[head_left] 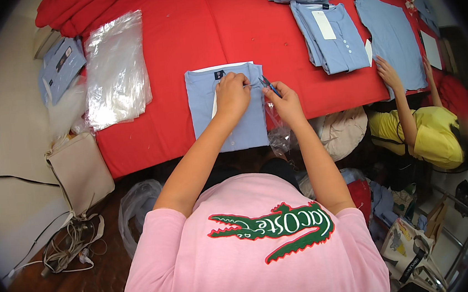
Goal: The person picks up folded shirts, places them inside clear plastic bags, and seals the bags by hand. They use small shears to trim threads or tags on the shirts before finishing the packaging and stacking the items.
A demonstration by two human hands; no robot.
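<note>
A folded light-blue shirt (pixel 204 107) lies on the red-covered table (pixel 179 34) in front of me. My left hand (pixel 232 94) rests on the shirt's upper middle, fingers pinching something small at its collar area; a white tag shows under the hand. My right hand (pixel 284 101) is at the shirt's right edge, holding small blue thread snips (pixel 269 86) whose tips point toward my left fingers. A clear plastic bag (pixel 277 134) hangs below my right hand at the table's edge.
A stack of clear plastic bags (pixel 116 67) lies at the left. Folded blue shirts (pixel 333 37) are piled at the back right. Another person in a yellow top (pixel 433 131) handles a spread blue shirt (pixel 394 32). A beige bag (pixel 80 170) and cables (pixel 67 247) sit on the floor.
</note>
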